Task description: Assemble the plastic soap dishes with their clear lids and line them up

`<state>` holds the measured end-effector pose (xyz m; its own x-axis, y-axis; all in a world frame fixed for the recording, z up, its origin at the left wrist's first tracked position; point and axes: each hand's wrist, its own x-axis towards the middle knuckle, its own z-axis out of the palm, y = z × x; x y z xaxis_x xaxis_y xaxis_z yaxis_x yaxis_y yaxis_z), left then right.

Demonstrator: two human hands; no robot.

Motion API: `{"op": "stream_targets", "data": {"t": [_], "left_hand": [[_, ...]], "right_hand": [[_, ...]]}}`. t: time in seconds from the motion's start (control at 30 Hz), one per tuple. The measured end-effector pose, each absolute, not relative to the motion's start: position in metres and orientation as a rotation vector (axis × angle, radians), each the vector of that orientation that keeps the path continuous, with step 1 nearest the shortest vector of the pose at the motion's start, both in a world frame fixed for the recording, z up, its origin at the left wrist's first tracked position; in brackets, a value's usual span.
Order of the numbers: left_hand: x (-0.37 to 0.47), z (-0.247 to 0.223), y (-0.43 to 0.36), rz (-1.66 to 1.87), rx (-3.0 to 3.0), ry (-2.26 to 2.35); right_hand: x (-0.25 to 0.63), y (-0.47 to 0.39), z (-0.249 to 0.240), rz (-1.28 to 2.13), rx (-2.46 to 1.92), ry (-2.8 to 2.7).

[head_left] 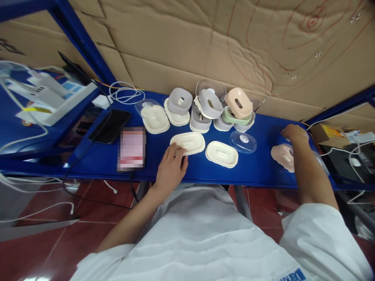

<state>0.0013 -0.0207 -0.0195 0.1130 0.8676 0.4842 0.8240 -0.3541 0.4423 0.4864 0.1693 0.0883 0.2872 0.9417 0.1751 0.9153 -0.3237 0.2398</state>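
My left hand [171,168] is closed on the near left rim of an oval cream tray [191,143], thumb and fingers at its edge. Beside it on the right lies a second cream tray [222,153], with a clear plastic lid [243,142] behind that one. Far to the right, my right hand [295,133] is held with its fingers curled; whatever they hold is hidden. Just below it sits a pink box [283,157] with a slot in its face, partly covered by my forearm.
Grey boxes [180,100], a peach box [238,102] and a green box [236,116] are stacked at the back. A blurred-out screen [131,149], a black phone [109,125] and a white cable [125,93] lie left. Cardboard [190,47] walls the rear.
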Motion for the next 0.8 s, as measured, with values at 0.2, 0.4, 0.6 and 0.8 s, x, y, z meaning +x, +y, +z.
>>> {"op": "stream_targets", "data": {"t": [0.2,0.4,0.6,0.8], "left_hand": [[0.002,-0.018,-0.020,1.125,2.295,1.709],[0.005,-0.012,-0.024,1.110,2.295,1.662],[0.017,-0.007,-0.031,1.029,2.433,1.444],[0.020,-0.008,-0.033,0.871,2.529,1.379]], "right_hand": [[0.469,0.149,0.085,0.278,2.545,1.829],[0.422,0.040,0.082,0.234,2.246,2.586],[0.361,-0.021,0.058,-0.146,1.503,3.198],[0.330,-0.012,0.040,-0.049,1.530,3.137]]}}
